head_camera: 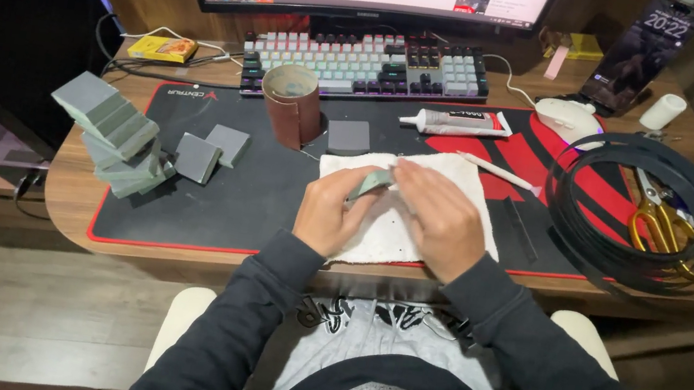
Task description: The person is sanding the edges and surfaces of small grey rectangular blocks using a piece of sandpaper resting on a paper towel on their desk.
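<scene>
Evidently midway, both hands at frame centre pinched one grey block (372, 182) over the white cloth (476, 187), left hand (331, 211) gripping, right hand (440, 218) pressing; a stack of grey blocks (109, 127) at left lay untouched.

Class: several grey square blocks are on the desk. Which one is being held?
The thin grey block pinched between left hand and right hand over the white cloth; the others lie untouched.
</scene>
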